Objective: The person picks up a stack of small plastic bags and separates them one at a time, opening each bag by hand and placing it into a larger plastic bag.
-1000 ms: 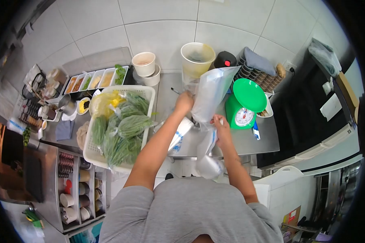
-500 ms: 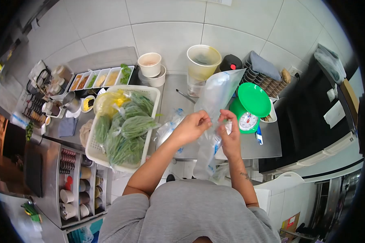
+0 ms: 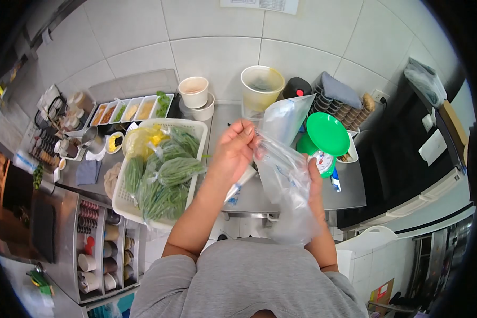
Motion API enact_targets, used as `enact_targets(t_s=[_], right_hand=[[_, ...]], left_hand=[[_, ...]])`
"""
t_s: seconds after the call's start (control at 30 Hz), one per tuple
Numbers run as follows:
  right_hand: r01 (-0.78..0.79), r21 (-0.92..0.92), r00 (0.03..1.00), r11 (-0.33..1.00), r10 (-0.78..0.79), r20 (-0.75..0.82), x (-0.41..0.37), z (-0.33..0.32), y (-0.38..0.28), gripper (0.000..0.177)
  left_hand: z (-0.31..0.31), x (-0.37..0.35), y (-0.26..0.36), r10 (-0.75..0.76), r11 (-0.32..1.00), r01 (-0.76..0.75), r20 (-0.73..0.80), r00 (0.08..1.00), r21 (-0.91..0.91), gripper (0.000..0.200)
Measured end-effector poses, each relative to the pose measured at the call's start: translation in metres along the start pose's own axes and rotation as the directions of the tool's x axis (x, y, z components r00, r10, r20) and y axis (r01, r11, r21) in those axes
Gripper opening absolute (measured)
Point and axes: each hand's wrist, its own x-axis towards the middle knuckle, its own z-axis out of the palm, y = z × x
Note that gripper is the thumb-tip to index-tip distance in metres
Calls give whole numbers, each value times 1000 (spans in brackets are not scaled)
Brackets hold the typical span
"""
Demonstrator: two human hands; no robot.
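The left hand [image 3: 233, 151] is closed in a pinch, thumb against fingertips, on the upper edge of a clear plastic bag [image 3: 283, 177]. The right hand [image 3: 315, 177] grips the right side of the same bag. Its thumb lies on the film and its other fingers are hidden behind it.

The bag hangs in the air between both hands, above the near edge of the steel counter [image 3: 347, 191]. It looks very light, thin and soft, with no stiffness of its own, and probably a little slippery. It is best taken by the rim, one layer in each hand. Its long axis runs from the far end at the left hand down toward the person's body. The opening seems to be at the upper end, though I cannot tell for sure.

A second bag [image 3: 286, 114] stands behind it, with a green scale [image 3: 327, 135] to the right. To the left is a white basket [image 3: 199, 130] of packed green beans [image 3: 167, 172].
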Motion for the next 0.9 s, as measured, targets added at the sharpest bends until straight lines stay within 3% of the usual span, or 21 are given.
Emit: enact_targets(t_s=[0.07, 0.1, 0.17, 0.23, 0.27, 0.37, 0.43, 0.47, 0.5, 0.53, 0.6, 0.63, 0.73, 0.83, 0.9], right_hand=[[79, -136, 996, 988, -84, -31, 9, -9, -19, 36], [229, -70, 950, 971, -207, 236, 24, -20, -26, 36], [168, 60, 929, 984, -179, 325, 36, 21, -53, 36], [395, -414, 909, 820, -283, 307, 56, 42, -68, 36], [449, -460, 891, 766, -342, 299, 66, 34, -61, 34], [580, -586, 804, 566, -510, 304, 121, -31, -6, 30], [287, -569, 926, 771, -375, -42, 116, -7, 0, 25], [-66, -364, 932, 929, -73, -356, 97, 23, 2, 22], [-58, -409, 946, 911, -80, -313, 108, -13, 22, 22], [-52, -452, 958, 891, -83, -274, 117, -52, 46, 22], [-17, -468, 962, 884, -114, -250, 105, -64, 60, 12], [8, -474, 964, 880, -133, -230, 104, -65, 64, 8], [39, -574, 970, 818, -170, -176, 85, -65, 66, 9], [139, -393, 988, 909, -156, -10, 48, -62, 55, 18], [207, -381, 975, 901, -158, 155, 29, -46, 42, 26]], left_hand=[[16, 2, 16, 1, 981, 1, -10, 1000, 193, 9], [23, 6, 20, 40, 936, -36, -3, 999, 350, 10], [37, 18, 22, 104, 769, -96, 24, 994, 632, 10], [48, 43, 28, 123, 670, -5, -104, 987, 743, 12], [49, 58, 31, 141, 613, 44, -164, 976, 789, 13], [-11, 103, -3, -177, 533, 411, -378, 909, 740, 15], [-59, 103, -49, -69, 403, 444, -457, 887, 801, 15], [-73, 95, -60, -27, 331, 439, -457, 889, 835, 15], [-86, 86, -72, 13, 256, 437, -455, 890, 862, 14], [-109, 81, -91, -19, 347, 457, -481, 877, 819, 14], [-140, 69, -118, -96, 516, 493, -525, 846, 700, 14], [-143, 69, -120, -68, 457, 496, -527, 847, 738, 16], [-140, 63, -122, 440, 19, 223, -208, 873, 975, 15], [-104, 33, -84, 513, 124, 218, -250, 821, 968, 23], [-64, 4, -49, 142, 254, 265, -307, 941, 930, 25]])
